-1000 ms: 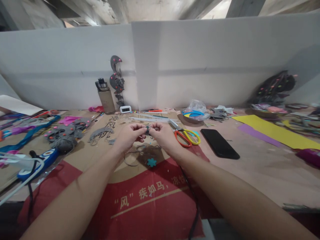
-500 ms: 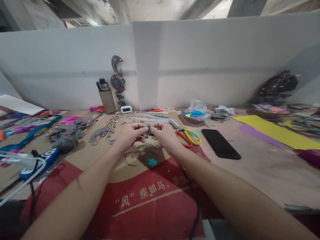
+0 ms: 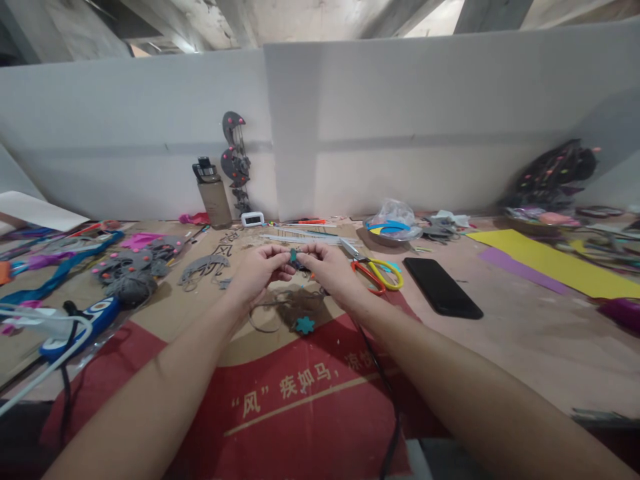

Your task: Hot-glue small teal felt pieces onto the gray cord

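My left hand [image 3: 261, 270] and my right hand [image 3: 327, 268] meet over the middle of the table, fingertips pinched together on a small teal foam piece [image 3: 294, 256]. A dark grey strip hangs from it down to a tangle of grey foam strips [image 3: 280, 308] on the cardboard. A teal foam flower [image 3: 304, 325] lies just below the hands. Red and yellow scissors [image 3: 374, 273] lie right of my right hand.
A black phone [image 3: 442, 296] lies right of the scissors, yellow and purple foam sheets [image 3: 550, 267] farther right. A water bottle [image 3: 211, 193] stands by the white back wall. Grey foam ornaments [image 3: 133, 267], a blue tool [image 3: 80, 327] and cables fill the left. A plastic dish [image 3: 393, 230] sits behind.
The hands have stayed in place and the fingers have worked slightly. The teal piece between the fingertips shows more clearly now.
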The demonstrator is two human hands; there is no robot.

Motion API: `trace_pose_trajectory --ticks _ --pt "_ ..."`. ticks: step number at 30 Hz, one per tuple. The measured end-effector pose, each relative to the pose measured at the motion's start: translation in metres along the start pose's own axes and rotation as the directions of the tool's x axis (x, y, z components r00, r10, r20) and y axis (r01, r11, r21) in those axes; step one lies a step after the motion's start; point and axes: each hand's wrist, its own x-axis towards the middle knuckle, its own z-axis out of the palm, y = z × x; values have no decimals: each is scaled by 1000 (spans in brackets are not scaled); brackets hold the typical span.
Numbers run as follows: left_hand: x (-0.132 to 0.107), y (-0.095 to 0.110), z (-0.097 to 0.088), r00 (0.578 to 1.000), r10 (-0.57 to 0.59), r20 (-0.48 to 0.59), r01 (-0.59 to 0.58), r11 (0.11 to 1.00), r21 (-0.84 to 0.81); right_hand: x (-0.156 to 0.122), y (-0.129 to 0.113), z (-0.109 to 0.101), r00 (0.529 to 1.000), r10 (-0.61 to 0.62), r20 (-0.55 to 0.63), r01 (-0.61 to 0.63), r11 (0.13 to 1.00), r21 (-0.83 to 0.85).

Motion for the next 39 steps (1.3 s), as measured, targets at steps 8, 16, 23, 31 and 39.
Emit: trace_pose_trajectory --ticks 8,16,23,31,39 --pt "1 -3 1 999 36 35 -37 999 12 4 5 -6 998 -6 -55 7 1000 13" --pt "1 3 -4 996 38 75 -54 975 214 4 -8 -19 988 -142 62 155 937 -314" --pt "5 7 -12 981 141 130 -184 882 434 -5 -16 -18 912 -325 249 410 717 -563" --pt "4 1 -10 985 87 147 -146 877 458 -5 -10 -14 910 -346 228 413 706 -576" --pt "6 -6 -9 997 71 14 -72 951 302 -6 -11 -11 918 -340 204 396 756 -522"
